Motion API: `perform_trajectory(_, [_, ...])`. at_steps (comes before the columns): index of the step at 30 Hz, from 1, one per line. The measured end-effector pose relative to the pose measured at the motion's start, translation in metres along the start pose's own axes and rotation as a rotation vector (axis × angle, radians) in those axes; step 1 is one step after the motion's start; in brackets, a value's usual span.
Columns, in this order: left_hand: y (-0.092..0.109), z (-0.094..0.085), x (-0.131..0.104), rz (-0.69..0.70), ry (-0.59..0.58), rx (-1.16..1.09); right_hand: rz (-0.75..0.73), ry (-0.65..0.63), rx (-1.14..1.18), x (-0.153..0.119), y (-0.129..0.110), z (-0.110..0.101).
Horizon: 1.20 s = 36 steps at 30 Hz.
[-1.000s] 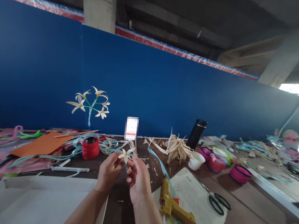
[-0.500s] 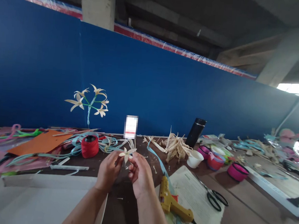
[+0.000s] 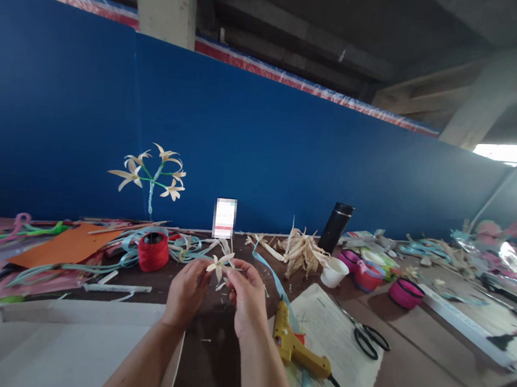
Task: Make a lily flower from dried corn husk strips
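Note:
A small cream flower (image 3: 219, 267) with pointed petals is held between my two hands, above the brown table (image 3: 210, 356). The fingers of my left hand (image 3: 188, 289) pinch it from the left. From the right, my right hand (image 3: 247, 297) has its thumb and index finger closed on the flower's petals. Fingers hide part of the flower's underside. Behind and to the left, a stem (image 3: 151, 194) bearing several similar cream flowers stands upright before the blue partition.
A yellow glue gun (image 3: 300, 350) and black-handled scissors (image 3: 370, 339) lie on paper at the right. Dried husks (image 3: 302, 253), a white cup (image 3: 334, 273) and a black bottle (image 3: 336, 228) stand behind. Left are a red roll (image 3: 152, 252) and a white box (image 3: 67, 345).
The flower has tilted slightly between my fingers, and my right hand's fingers have shifted a little on it. The whole view has moved slightly.

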<state>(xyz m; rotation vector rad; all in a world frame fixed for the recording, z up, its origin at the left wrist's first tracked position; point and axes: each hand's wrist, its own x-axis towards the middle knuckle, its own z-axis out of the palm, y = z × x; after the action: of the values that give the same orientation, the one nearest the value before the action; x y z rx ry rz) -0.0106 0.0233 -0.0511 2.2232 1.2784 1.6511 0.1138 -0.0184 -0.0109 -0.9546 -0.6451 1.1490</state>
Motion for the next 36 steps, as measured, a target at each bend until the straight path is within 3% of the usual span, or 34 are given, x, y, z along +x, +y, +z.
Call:
perform_trajectory(4, [0.0, 0.0, 0.0, 0.037, 0.021, 0.019, -0.041, 0.04, 0.013, 0.003, 0.004, -0.001])
perform_trajectory(8, [-0.001, 0.002, -0.001, 0.042, 0.016, 0.029, 0.012, 0.048, 0.073, 0.004, 0.005, -0.003])
perform_trajectory(18, [0.003, 0.004, 0.0, 0.056, -0.015, 0.009, 0.152, -0.083, 0.396, 0.006, 0.002, -0.003])
perform_trajectory(36, [0.009, 0.002, 0.001, 0.047, -0.044, -0.063, 0.166, -0.088, 0.448, 0.01, 0.007, -0.007])
